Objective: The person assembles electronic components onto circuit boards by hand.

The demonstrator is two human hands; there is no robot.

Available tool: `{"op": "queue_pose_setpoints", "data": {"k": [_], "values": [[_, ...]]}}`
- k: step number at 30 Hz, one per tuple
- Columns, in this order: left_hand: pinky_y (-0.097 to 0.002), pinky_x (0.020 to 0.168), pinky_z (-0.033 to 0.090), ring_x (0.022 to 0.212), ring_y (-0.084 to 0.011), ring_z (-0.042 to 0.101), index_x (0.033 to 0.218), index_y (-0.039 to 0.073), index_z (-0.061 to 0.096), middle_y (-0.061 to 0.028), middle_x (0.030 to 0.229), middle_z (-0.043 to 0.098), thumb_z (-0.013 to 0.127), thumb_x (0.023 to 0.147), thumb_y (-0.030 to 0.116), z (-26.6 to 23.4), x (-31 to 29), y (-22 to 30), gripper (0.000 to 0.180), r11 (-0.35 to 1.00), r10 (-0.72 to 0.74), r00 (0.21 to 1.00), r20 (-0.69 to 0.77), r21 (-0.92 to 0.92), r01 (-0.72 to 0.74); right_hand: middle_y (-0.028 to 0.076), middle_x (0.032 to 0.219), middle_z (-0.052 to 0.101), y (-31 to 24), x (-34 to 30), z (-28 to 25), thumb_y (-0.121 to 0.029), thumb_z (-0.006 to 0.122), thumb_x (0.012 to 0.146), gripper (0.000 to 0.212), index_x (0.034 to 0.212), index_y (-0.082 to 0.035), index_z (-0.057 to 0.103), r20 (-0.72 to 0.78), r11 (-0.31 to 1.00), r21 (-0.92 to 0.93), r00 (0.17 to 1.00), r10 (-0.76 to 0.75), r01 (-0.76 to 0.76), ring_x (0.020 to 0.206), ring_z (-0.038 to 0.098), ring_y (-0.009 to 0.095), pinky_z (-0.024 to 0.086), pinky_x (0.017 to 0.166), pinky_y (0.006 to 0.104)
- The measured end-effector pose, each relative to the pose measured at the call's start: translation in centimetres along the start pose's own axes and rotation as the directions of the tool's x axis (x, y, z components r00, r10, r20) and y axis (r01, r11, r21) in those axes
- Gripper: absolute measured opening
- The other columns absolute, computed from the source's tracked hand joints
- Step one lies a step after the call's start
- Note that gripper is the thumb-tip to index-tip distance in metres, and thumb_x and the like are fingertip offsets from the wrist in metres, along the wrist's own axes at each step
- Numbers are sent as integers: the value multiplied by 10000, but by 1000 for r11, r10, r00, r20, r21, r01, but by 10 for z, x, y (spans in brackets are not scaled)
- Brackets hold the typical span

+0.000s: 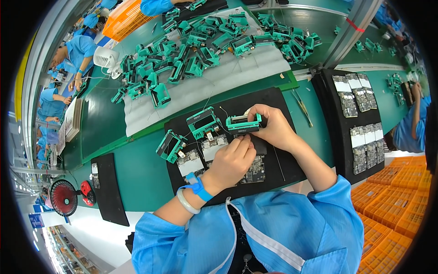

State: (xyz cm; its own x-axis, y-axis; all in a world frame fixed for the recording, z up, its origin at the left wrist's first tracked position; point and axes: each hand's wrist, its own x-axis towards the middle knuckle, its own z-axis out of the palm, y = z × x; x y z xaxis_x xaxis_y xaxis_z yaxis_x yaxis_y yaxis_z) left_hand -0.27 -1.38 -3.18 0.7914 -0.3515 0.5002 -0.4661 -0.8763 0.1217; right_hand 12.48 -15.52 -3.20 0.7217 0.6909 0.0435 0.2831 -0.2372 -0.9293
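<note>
Between thumb and fingers my right hand (273,128) grips a green plastic frame (243,124) with a dark part set in it. My left hand (233,160) is pinched just below that frame, its fingertips closed; whatever they hold is hidden. Beneath my hands, circuit boards with white labels lie on a black mat (292,166): one board (189,165) left of my left hand, another board (213,146) beyond it and a third board (254,171) partly covered by it. Two more green frames (203,122) with short cables rest at the mat's far left. A blue wrist strap (199,188) circles my left wrist.
Many green frames (185,61) are heaped on a white foam sheet (191,98) beyond the mat. Tweezers (302,108) lie to the right, near a black board (329,123) with rows of circuit boards. Orange crates (388,201) stand lower right, a small fan (64,197) left.
</note>
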Motion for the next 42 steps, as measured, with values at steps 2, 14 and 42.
{"op": "queue_pose_setpoints", "data": {"k": [2,14,42], "values": [[-288,629,558,867,-240,648,864,-17,627,-171,998,673,650,744,58,-1,1,0,143,1000,4,999,39,5,-5,15,832,628,0,-1,0,53,758,710,257,861,-29,566,-6,1000,19,1000,-4,4,756,548,95,467,688,266],[-584,1133,213,1367,-367,408,895,47,617,-132,1381,557,646,800,86,-87,-38,-14,107,931,-348,935,73,-93,354,73,944,581,-5,-6,-17,-159,768,832,457,1239,-34,604,-102,976,-194,988,-117,95,842,574,148,472,728,283],[-243,871,422,919,-78,551,924,38,569,-14,970,648,570,993,133,-107,-176,-11,118,-14,-831,418,366,-766,643,3,1003,626,-8,-113,-29,-80,676,899,381,1254,38,602,-424,938,297,856,295,-177,856,570,78,464,758,227]]}}
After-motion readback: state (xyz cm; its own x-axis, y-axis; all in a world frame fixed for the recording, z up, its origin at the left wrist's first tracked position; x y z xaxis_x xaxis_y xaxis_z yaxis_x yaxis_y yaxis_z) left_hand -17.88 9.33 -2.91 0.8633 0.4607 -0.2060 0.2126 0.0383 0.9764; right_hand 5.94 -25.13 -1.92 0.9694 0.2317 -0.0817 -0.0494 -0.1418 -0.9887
